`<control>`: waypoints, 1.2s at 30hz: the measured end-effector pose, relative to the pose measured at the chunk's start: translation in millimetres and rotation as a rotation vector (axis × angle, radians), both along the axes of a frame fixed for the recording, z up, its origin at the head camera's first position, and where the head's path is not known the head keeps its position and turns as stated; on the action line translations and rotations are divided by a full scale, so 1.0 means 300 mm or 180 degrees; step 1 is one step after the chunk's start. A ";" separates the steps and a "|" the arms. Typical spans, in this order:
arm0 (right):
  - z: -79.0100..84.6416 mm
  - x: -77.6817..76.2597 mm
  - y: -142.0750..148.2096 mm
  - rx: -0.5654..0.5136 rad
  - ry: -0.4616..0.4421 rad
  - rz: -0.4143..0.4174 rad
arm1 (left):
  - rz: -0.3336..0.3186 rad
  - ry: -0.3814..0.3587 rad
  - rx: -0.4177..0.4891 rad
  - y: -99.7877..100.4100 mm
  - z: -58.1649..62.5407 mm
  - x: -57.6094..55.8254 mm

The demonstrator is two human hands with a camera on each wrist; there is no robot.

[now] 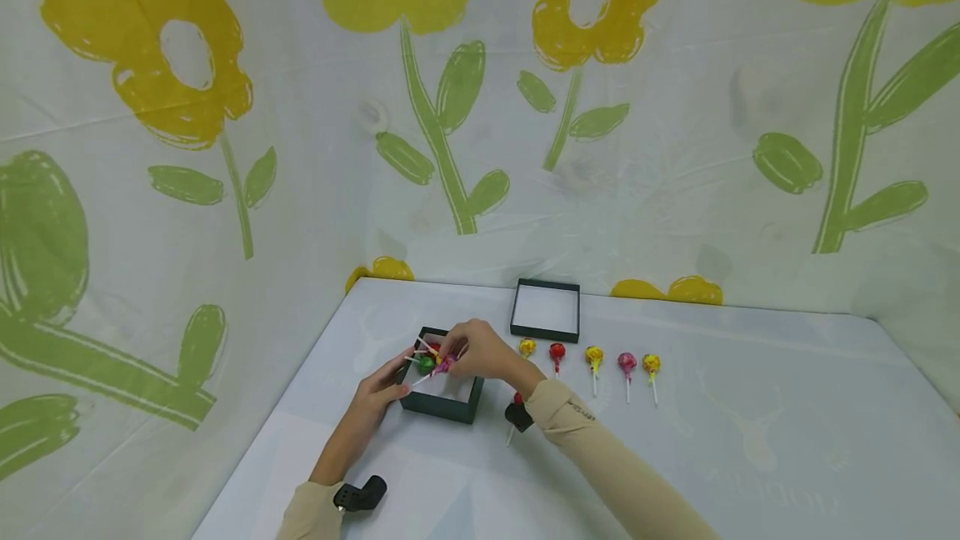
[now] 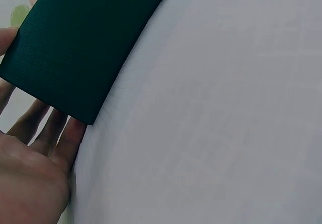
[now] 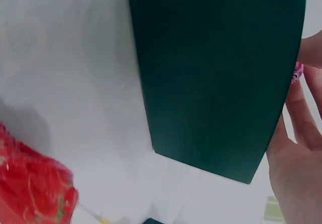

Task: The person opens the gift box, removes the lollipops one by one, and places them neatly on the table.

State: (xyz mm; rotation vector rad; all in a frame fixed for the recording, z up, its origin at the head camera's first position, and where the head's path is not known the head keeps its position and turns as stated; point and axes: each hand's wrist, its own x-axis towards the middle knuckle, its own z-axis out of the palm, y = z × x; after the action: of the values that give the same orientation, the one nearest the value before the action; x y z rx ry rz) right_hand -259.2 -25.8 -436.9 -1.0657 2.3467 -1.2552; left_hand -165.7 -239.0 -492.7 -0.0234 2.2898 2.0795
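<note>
- Box (image 1: 438, 408), dark green and uncovered, stands on the pale table (image 1: 750, 415); clock directions below take it as centre in the head view.
- At 9 o'clock the left hand (image 1: 375, 390) grips the box's side, thumb by the rim and fingers along the outer wall.
- At 2 o'clock the right hand (image 1: 483, 350) pinches a pink lollipop (image 1: 444, 364) over the interior, its stick pointing to 8 o'clock; whether it touches those beneath cannot be told.
- Done, as far as shows: a green lollipop (image 1: 426, 363) and a red-wrapped one (image 1: 433, 348) lie inside, toward 10 to 11 o'clock. The right hand hides part of the interior, so the full count is unclear.
- In hand: the pink one, seemingly being placed and not yet released.
- Left outside: a row at 3 o'clock, running yellow (image 1: 527, 347), red (image 1: 557, 352), yellow (image 1: 594, 355), pink (image 1: 626, 362), yellow (image 1: 651, 364), plus a loose red lollipop (image 3: 35, 189) nearer 4 o'clock, partly hidden by the right wrist.
- Beyond, at 2 o'clock, lies what looks like the lid (image 1: 545, 311), off the box; filling appears only partway through.
</note>
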 end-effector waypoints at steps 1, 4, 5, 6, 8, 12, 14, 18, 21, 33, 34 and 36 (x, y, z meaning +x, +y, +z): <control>0.001 -0.002 0.005 -0.0028 0.0003 -0.0011 | -0.0002 0.0012 0.0020 0.000 0.001 -0.001; -0.001 -0.010 0.019 -0.0132 -0.0002 -0.0036 | 0.0003 0.0015 0.0063 0.001 0.003 -0.001; -0.001 -0.013 0.024 -0.0177 -0.0021 -0.0040 | 0.0011 0.0004 0.0071 0.002 0.004 0.000; -0.001 -0.016 0.029 -0.0217 -0.0027 -0.0038 | 0.0016 0.0003 0.0073 0.002 0.005 0.001; 0.004 -0.019 0.043 -0.0278 -0.0061 -0.0041 | 0.0038 -0.0016 0.0062 0.005 0.007 0.002; 0.025 -0.018 0.071 -0.0338 -0.0098 -0.0030 | 0.0020 0.0015 0.0039 0.006 0.009 0.002; 0.037 -0.014 0.084 -0.0343 -0.0124 -0.0020 | 0.0001 0.0028 0.0054 0.006 0.008 0.000; 0.051 -0.007 0.108 -0.0375 -0.0162 0.0035 | -0.0002 0.0022 0.0047 0.002 0.006 0.000; 0.059 -0.001 0.127 -0.0392 -0.0167 0.0076 | 0.0016 -0.0013 0.0048 -0.002 0.004 0.003; 0.141 0.049 0.207 -0.0441 -0.0175 0.0217 | -0.0113 -0.0029 0.0059 -0.013 0.000 0.010; 0.140 0.047 0.215 -0.0438 -0.0159 0.0215 | -0.0117 -0.0035 0.0044 -0.013 -0.001 0.009; 0.116 0.028 0.228 -0.0402 -0.0121 0.0183 | -0.0131 -0.0060 0.0006 -0.011 -0.002 0.006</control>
State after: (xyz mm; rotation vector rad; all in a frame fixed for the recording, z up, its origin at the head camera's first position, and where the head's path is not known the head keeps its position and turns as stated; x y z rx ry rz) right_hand -250.7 42.8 -402.2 -1.1289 2.2178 -1.4054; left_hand -164.0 -242.1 -493.2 0.0041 2.2582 2.0529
